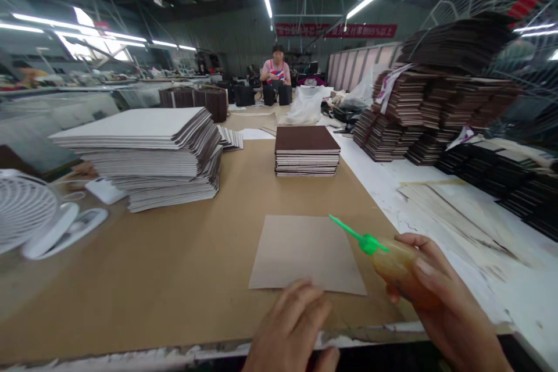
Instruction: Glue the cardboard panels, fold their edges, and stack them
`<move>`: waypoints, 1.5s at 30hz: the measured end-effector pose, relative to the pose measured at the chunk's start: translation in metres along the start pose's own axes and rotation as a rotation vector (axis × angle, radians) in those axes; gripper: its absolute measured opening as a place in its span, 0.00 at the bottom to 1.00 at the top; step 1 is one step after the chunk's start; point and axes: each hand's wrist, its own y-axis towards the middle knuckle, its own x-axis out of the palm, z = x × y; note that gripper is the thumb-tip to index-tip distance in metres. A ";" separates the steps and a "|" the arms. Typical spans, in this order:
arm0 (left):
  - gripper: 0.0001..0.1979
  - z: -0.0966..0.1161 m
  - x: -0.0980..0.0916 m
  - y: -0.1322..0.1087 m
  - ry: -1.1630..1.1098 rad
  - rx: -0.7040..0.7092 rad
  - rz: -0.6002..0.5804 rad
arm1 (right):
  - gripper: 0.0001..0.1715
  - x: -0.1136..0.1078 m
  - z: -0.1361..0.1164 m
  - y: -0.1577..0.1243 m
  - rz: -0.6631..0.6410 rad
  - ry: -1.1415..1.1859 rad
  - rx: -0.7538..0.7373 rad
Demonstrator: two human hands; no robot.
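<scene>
A single greyish-beige sheet (307, 250) lies flat on the brown board in front of me. My left hand (292, 325) rests at its near edge, fingers together and stretched out, fingertips at the sheet, with nothing seen in its grasp. To the right, my right hand (440, 290) is wrapped round a yellowish squeeze glue bottle (392, 261) with a green nozzle (367, 243). The bottle is tilted, and its nozzle tip points left over the sheet's far right corner. Whether the tip touches the sheet I cannot tell.
A tall stack of white-faced sheets (152, 157) stands left, beside a white fan (30, 212). Beyond the sheet is a neat stack of dark brown panels (307, 151). Bundled brown pieces (410, 99) and black pieces (501, 180) line the right. A person (276, 70) sits at the far end.
</scene>
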 end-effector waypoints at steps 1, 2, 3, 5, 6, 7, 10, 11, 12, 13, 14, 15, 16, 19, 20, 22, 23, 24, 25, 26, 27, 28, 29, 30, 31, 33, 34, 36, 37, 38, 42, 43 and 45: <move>0.20 0.001 -0.002 0.006 0.057 0.087 -0.026 | 0.24 0.004 0.001 0.003 -0.011 -0.063 -0.021; 0.24 0.001 -0.003 0.011 0.124 0.131 -0.074 | 0.26 0.008 0.001 0.005 -0.020 -0.140 -0.047; 0.26 -0.001 -0.005 0.016 0.197 0.153 -0.128 | 0.27 0.013 0.003 0.008 -0.033 -0.223 -0.075; 0.29 -0.009 -0.009 0.021 0.342 0.185 -0.192 | 0.29 0.024 0.005 0.013 -0.086 -0.376 -0.125; 0.30 -0.014 -0.010 0.021 0.399 0.202 -0.198 | 0.29 0.030 0.006 0.015 -0.132 -0.440 -0.147; 0.30 -0.019 -0.011 0.020 0.441 0.212 -0.209 | 0.28 0.037 0.008 0.015 -0.189 -0.495 -0.165; 0.28 -0.029 -0.011 0.016 0.502 0.219 -0.218 | 0.23 0.056 0.011 0.015 -0.411 -0.606 -0.213; 0.27 -0.031 -0.011 0.015 0.524 0.223 -0.222 | 0.21 0.062 0.012 0.015 -0.493 -0.632 -0.220; 0.26 -0.032 -0.011 0.014 0.548 0.232 -0.228 | 0.19 0.068 0.013 0.015 -0.564 -0.653 -0.224; 0.25 -0.033 -0.011 0.013 0.573 0.247 -0.232 | 0.19 0.074 0.014 0.015 -0.619 -0.670 -0.229; 0.25 -0.033 -0.012 0.013 0.601 0.269 -0.236 | 0.18 0.078 0.015 0.015 -0.658 -0.682 -0.240; 0.24 -0.034 -0.012 0.013 0.630 0.295 -0.240 | 0.18 0.082 0.016 0.016 -0.681 -0.692 -0.253; 0.23 -0.034 -0.013 0.014 0.665 0.322 -0.244 | 0.18 0.085 0.016 0.017 -0.694 -0.700 -0.269; 0.24 -0.033 -0.014 0.015 0.807 0.392 -0.286 | 0.18 0.088 0.018 0.019 -0.729 -0.709 -0.290; 0.24 -0.032 -0.014 0.016 0.848 0.406 -0.307 | 0.18 0.089 0.018 0.020 -0.742 -0.715 -0.287; 0.23 -0.030 -0.013 0.017 0.901 0.417 -0.341 | 0.18 0.089 0.018 0.020 -0.761 -0.723 -0.282; 0.22 -0.029 -0.013 0.018 0.918 0.414 -0.352 | 0.18 0.089 0.017 0.021 -0.773 -0.726 -0.281; 0.22 -0.028 -0.012 0.018 0.931 0.406 -0.362 | 0.18 0.089 0.017 0.021 -0.783 -0.733 -0.280; 0.21 -0.028 -0.012 0.018 0.938 0.398 -0.367 | 0.18 0.090 0.016 0.021 -0.790 -0.739 -0.283; 0.20 -0.028 -0.012 0.018 0.936 0.392 -0.370 | 0.17 0.091 0.015 0.021 -0.794 -0.747 -0.285; 0.20 -0.027 -0.012 0.018 0.926 0.389 -0.370 | 0.17 0.092 0.015 0.021 -0.798 -0.757 -0.283; 0.21 -0.028 -0.012 0.018 0.908 0.388 -0.364 | 0.16 0.094 0.013 0.021 -0.803 -0.767 -0.282; 0.21 -0.028 -0.012 0.018 0.881 0.388 -0.357 | 0.15 0.095 0.012 0.021 -0.806 -0.777 -0.282; 0.22 -0.028 -0.013 0.017 0.848 0.385 -0.346 | 0.14 0.096 0.011 0.022 -0.809 -0.785 -0.286; 0.23 -0.028 -0.013 0.017 0.813 0.382 -0.337 | 0.13 0.098 0.009 0.022 -0.814 -0.794 -0.291; 0.24 -0.029 -0.014 0.016 0.757 0.372 -0.321 | 0.12 0.101 0.006 0.022 -0.818 -0.822 -0.306; 0.24 -0.029 -0.014 0.016 0.736 0.370 -0.316 | 0.11 0.103 0.004 0.023 -0.819 -0.843 -0.317; 0.23 -0.032 -0.014 0.016 0.732 0.379 -0.316 | 0.11 0.108 0.000 0.024 -0.821 -0.888 -0.346; 0.23 -0.035 -0.014 0.017 0.755 0.406 -0.312 | 0.11 0.111 -0.002 0.026 -0.820 -0.909 -0.363; 0.22 -0.039 -0.014 0.017 0.796 0.454 -0.302 | 0.11 0.114 -0.004 0.027 -0.823 -0.928 -0.381; 0.28 -0.053 -0.014 0.021 1.073 0.716 -0.220 | 0.12 0.122 -0.009 0.033 -0.823 -0.985 -0.428; 0.30 -0.055 -0.015 0.022 1.129 0.752 -0.204 | 0.12 0.123 -0.009 0.035 -0.814 -0.998 -0.435; 0.32 -0.056 -0.015 0.023 1.209 0.780 -0.177 | 0.11 0.122 -0.010 0.038 -0.796 -1.013 -0.448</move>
